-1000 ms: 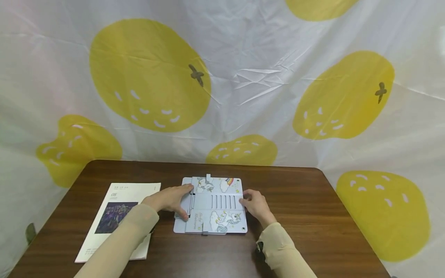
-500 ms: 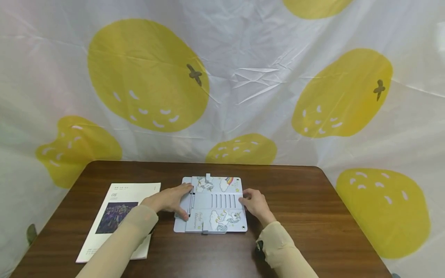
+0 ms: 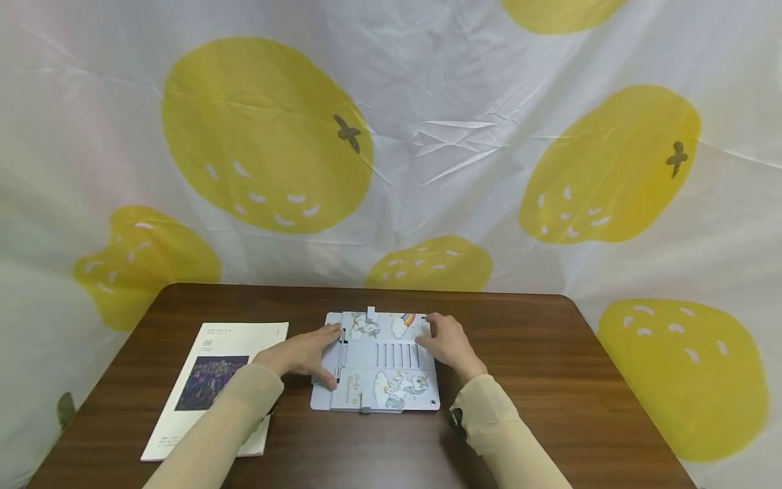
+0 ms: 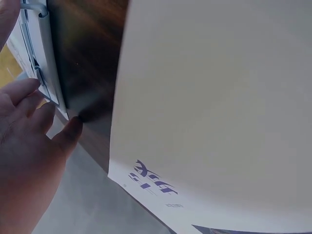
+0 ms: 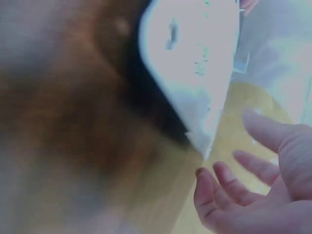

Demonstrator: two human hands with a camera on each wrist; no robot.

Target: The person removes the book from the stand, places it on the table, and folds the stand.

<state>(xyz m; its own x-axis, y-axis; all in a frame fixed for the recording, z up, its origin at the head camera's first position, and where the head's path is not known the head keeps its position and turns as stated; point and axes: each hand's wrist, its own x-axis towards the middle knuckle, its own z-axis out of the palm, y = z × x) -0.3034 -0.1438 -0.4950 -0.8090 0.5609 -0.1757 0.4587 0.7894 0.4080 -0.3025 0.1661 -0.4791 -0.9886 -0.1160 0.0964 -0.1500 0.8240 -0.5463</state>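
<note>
A flat, folded book stand (image 3: 357,363) with unicorn prints, a slotted middle and small clips lies on the table. My left hand (image 3: 299,353) rests at its left edge by a wire bar, fingers and thumb spread. In the left wrist view, the fingers of the left hand (image 4: 29,146) are at the edge of the stand (image 4: 48,58). My right hand (image 3: 451,345) is at the stand's upper right corner. The right wrist view shows the right hand (image 5: 253,195) with loosely bent fingers, nothing between them, near the corner of the stand (image 5: 190,63).
Left of the stand, partly beneath the left forearm, lies a white book (image 3: 250,339) with a dark picture on its cover. The brown wooden table (image 3: 519,353) ends at a white curtain (image 3: 427,176) printed with yellow fruit.
My right hand has slid from the middle of the stand's right edge up toward its far corner, its fingers opening. The left hand keeps its place on the stand.
</note>
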